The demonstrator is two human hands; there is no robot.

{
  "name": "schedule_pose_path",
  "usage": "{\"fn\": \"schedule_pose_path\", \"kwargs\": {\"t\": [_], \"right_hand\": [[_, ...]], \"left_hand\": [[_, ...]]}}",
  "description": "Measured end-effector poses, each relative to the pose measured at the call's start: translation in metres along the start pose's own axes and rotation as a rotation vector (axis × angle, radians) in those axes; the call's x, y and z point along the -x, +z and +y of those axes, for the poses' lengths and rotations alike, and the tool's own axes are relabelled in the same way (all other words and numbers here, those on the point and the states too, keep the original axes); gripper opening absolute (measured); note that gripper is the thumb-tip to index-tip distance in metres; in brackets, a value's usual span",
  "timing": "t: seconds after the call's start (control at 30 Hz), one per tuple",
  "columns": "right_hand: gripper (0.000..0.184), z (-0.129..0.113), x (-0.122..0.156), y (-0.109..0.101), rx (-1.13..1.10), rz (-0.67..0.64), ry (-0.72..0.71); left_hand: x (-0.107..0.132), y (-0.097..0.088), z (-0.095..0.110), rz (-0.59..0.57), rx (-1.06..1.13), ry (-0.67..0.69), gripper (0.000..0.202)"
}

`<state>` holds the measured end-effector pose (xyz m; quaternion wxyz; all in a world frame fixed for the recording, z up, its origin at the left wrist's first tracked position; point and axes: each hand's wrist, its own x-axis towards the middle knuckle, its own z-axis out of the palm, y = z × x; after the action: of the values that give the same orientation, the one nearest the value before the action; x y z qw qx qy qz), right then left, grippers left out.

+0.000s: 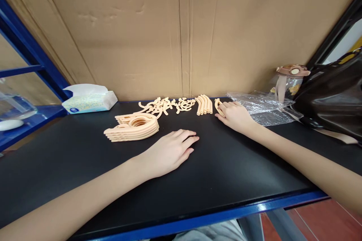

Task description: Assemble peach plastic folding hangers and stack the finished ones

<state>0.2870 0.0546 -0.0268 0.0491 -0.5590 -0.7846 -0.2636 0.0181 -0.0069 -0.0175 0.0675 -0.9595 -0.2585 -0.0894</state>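
My left hand lies palm down over the black tabletop, fingers stretched out and holding nothing. Farther back on the right, my right hand has its thumb and fingers around a beige curved plastic piece, partly hidden by the fingers. Just left of it is a neat row of curved beige arms. Behind my left hand lie a loose pile of curved beige pieces and a cluster of small hook-like pieces. A layered stack of beige plastic parts, like folding hanger bodies, sits left of my left hand.
A tissue pack stands at the back left, near a blue metal frame. Clear plastic wrap, a drinking bottle and a dark bag occupy the right side. A cardboard wall closes off the back.
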Motion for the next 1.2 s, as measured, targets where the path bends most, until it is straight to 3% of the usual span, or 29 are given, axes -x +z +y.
{"fn": "schedule_pose_path", "kwargs": {"t": [0.53,0.8,0.93,1.07,1.2], "right_hand": [[0.019,0.000,0.002,-0.001,-0.002,-0.036,0.044],[0.020,-0.004,0.003,-0.006,-0.048,-0.001,0.226],[0.027,0.006,0.001,-0.005,-0.123,0.038,0.290],[0.036,0.021,-0.001,0.005,-0.353,0.079,0.364],[0.039,0.033,-0.003,0.017,-0.381,0.047,0.376]], "left_hand": [[0.000,0.000,0.000,-0.011,-0.002,-0.001,0.036],[0.000,0.000,-0.001,-0.006,-0.001,0.002,0.036],[0.000,0.000,0.000,-0.015,-0.003,-0.003,0.036],[0.001,-0.002,0.001,-0.020,-0.005,-0.002,0.036],[0.001,-0.002,0.001,-0.018,-0.001,-0.005,0.036]]}}
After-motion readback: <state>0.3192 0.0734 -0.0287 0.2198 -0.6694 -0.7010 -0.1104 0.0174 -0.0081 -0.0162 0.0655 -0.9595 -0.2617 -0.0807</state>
